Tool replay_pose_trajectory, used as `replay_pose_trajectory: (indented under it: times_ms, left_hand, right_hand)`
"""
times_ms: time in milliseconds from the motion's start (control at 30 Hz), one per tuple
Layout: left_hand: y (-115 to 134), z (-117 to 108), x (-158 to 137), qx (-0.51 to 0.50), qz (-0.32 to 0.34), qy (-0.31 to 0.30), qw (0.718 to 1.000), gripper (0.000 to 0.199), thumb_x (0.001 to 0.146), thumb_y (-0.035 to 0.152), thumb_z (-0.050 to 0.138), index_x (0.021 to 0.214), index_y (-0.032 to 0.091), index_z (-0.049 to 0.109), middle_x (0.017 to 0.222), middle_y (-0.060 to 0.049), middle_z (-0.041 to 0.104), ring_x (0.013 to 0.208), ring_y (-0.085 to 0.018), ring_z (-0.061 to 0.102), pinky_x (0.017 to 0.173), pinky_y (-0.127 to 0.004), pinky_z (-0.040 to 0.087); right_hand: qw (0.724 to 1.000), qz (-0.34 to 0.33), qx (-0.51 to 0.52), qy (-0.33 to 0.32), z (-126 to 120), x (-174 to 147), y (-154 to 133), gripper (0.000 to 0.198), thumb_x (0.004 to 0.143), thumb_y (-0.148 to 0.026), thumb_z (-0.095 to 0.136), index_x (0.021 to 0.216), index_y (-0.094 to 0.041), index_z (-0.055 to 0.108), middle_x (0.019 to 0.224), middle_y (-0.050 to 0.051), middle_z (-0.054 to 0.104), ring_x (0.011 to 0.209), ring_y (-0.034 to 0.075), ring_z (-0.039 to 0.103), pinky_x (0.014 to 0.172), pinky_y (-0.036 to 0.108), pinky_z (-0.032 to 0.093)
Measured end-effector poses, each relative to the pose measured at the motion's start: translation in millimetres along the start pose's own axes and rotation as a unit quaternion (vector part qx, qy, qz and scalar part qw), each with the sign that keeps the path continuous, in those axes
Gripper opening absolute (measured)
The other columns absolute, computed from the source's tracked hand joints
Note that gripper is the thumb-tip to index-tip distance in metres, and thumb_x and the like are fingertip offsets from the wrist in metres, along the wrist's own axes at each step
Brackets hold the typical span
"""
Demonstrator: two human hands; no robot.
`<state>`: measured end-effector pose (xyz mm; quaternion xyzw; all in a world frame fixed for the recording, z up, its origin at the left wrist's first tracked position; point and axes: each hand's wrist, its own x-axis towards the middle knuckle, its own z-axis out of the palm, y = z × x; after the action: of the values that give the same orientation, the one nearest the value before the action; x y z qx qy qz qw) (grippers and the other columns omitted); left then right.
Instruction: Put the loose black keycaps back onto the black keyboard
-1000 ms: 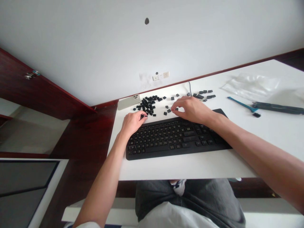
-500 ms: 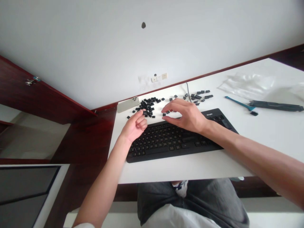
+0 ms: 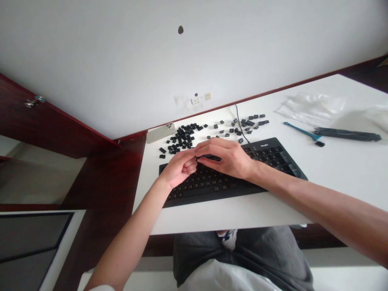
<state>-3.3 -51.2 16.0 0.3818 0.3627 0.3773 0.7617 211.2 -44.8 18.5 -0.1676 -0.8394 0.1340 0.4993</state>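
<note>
My left hand (image 3: 179, 169) is closed over the left part of a black keyboard (image 3: 209, 195), its thumb and index finger pinching a small black keycap (image 3: 197, 158). From the right, my right hand (image 3: 232, 157) meets those fingertips, with its thumb and fingers closed around the same keycap, which is mostly hidden. Bare key sockets show on the keyboard where its caps are off. Behind the left hand lies a pile of loose black keycaps (image 3: 183, 136).
More keycaps (image 3: 249, 123) are scattered behind the keyboard, near its cable (image 3: 239, 121). A phone (image 3: 160, 132) lies at the back left. On the right are a blue brush (image 3: 300, 129), a dark slim tool (image 3: 348, 134) and clear plastic bags (image 3: 312, 108).
My right hand has moved left and down, away from the loose keycaps, and closed against my left fingertips. My left hand has shifted slightly right and down with the keycap.
</note>
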Motion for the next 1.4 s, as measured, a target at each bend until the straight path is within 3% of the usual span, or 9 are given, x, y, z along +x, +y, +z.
replay_pose_trajectory:
  times_ms: [133,367,667,1033,1233,1400]
  left_hand:
    - [-1,-2,0,0.056,0.013,-0.010,0.998,0.045,0.083,0.049,0.085,0.074,0.016,0.057,0.054,0.012,0.022,0.046,-0.003,0.019,0.046,-0.018,0.020]
    - [1,-9,-1,0.155,0.035,-0.023,0.987,0.043,0.089,0.056,0.077,0.089,0.014,0.071,0.055,0.010,0.027,0.049,-0.004,0.021,0.049,-0.022,0.017]
    - [-2,-7,-2,0.260,0.056,-0.011,0.964,0.047,0.094,0.062,0.068,0.093,0.016,0.077,0.055,0.006,0.035,0.050,-0.007,0.026,0.050,-0.024,0.018]
    - [-2,-3,-3,0.251,0.048,-0.015,0.967,0.045,0.097,0.058,0.064,0.084,0.015,0.070,0.055,0.007,0.033,0.051,-0.007,0.026,0.050,-0.023,0.020]
    - [2,-3,-5,0.209,0.041,-0.038,0.976,0.048,0.095,0.057,0.067,0.072,0.017,0.054,0.057,0.008,0.028,0.051,-0.006,0.023,0.050,-0.023,0.019]
    - [3,-2,-6,0.218,0.045,-0.053,0.974,0.048,0.095,0.056,0.069,0.072,0.017,0.054,0.057,0.008,0.030,0.051,-0.005,0.025,0.050,-0.023,0.018]
  right_hand:
    - [1.000,0.005,0.000,0.005,-1,1,-1,0.013,0.100,-0.020,0.067,0.113,-0.021,0.070,0.106,0.009,0.077,0.099,0.021,0.074,0.088,0.035,0.062]
    - [0.998,0.003,-0.027,-0.049,-4,-1,1,0.019,0.099,-0.024,0.070,0.117,-0.016,0.069,0.098,0.009,0.074,0.089,0.022,0.071,0.078,0.035,0.059]
    - [0.999,-0.002,-0.042,-0.030,4,-1,-3,0.019,0.098,-0.032,0.073,0.109,-0.017,0.068,0.084,0.004,0.068,0.077,0.018,0.064,0.067,0.029,0.053]
    - [0.996,0.046,-0.069,-0.006,7,0,-7,0.028,0.095,-0.044,0.076,0.089,-0.019,0.065,0.076,0.001,0.068,0.065,0.014,0.062,0.060,0.026,0.047]
    - [0.992,0.107,-0.070,0.004,2,-1,-7,0.035,0.094,-0.051,0.076,0.086,-0.020,0.062,0.072,-0.001,0.065,0.060,0.012,0.057,0.056,0.025,0.044]
    - [0.992,0.108,-0.064,0.001,1,1,-7,0.033,0.095,-0.049,0.075,0.086,-0.021,0.060,0.074,0.000,0.065,0.060,0.013,0.057,0.057,0.026,0.045]
